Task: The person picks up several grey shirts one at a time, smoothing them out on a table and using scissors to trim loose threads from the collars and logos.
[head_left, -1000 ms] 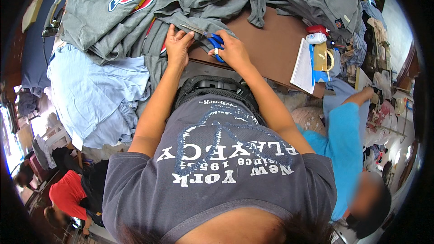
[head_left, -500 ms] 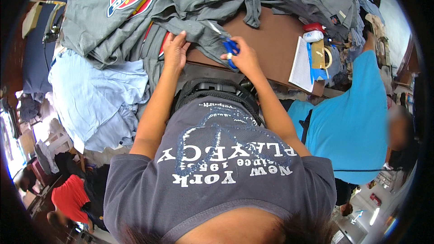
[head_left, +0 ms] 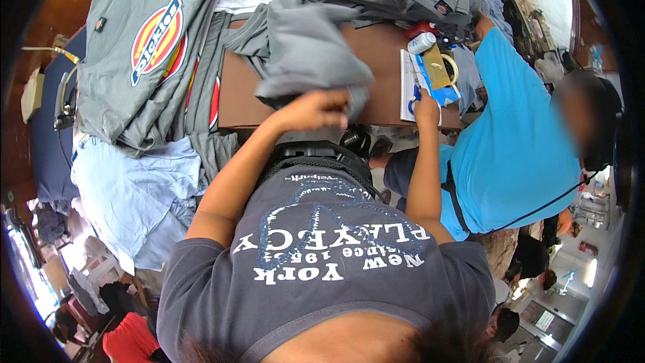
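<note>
Left hand point(head_left: 314, 111): blurring at grey garment point(head_left: 311, 57), grip unclear
Right hand point(head_left: 426, 109): pinching scissors point(head_left: 414, 100)
Surface edge point(head_left: 238, 122): running nearby
Oval print point(head_left: 157, 39): showing red

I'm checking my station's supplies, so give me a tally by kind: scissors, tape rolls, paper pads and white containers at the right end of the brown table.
Scissors: 1
Tape roll: 1
Paper pad: 1
White container: 1
Total: 4
</note>
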`<state>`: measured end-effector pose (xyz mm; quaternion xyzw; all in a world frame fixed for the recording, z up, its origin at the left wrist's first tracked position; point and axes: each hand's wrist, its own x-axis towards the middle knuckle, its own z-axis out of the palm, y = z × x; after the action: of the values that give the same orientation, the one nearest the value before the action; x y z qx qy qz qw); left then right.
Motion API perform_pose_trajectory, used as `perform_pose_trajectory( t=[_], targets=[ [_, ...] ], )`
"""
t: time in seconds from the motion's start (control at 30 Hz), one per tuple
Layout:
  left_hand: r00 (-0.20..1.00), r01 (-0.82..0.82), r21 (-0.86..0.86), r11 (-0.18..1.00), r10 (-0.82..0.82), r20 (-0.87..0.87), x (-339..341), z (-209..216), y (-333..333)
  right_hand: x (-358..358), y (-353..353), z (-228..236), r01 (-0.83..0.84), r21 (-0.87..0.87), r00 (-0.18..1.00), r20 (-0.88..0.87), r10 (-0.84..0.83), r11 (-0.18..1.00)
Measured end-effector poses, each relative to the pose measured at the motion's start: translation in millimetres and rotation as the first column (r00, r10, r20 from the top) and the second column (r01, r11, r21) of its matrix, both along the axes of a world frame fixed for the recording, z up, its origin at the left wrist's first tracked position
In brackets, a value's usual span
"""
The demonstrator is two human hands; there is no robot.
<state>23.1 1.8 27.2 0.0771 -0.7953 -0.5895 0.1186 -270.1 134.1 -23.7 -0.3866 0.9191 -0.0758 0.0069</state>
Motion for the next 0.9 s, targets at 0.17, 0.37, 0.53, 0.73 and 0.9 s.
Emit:
perform_pose_trajectory(
  t=[0.17,0.37,0.53,0.73,0.9],
  targets=[
    [0.961,-0.062,-0.123,0.99,0.093,0.261,16.8,-14.8,-1.8,14.8,-15.8,13.7,-0.144,-0.131,0.984,0.09,0.156,0.981],
    [0.81,-0.371,-0.755,0.542,0.586,0.023,54.3,-31.9,-19.9,100.2,-49.3,32.0,-0.337,-0.555,0.689,0.405,0.601,0.76],
    [0.564,-0.749,-0.508,0.426,0.812,-0.152,24.7,9.8,-25.0,176.2,-57.9,70.9,-0.293,-0.626,-0.107,0.773,0.625,0.723],
    [0.945,-0.326,-0.07,0.943,0.326,-0.004,6.3,94.2,34.5,148.2,-107.5,57.6,0.021,-0.838,0.517,0.476,0.712,0.545],
    [0.906,0.42,0.308,0.854,-0.377,-0.192,33.5,140.7,34.1,149.2,-133.8,91.3,0.166,-0.874,0.181,0.482,0.857,0.456]
  ],
)
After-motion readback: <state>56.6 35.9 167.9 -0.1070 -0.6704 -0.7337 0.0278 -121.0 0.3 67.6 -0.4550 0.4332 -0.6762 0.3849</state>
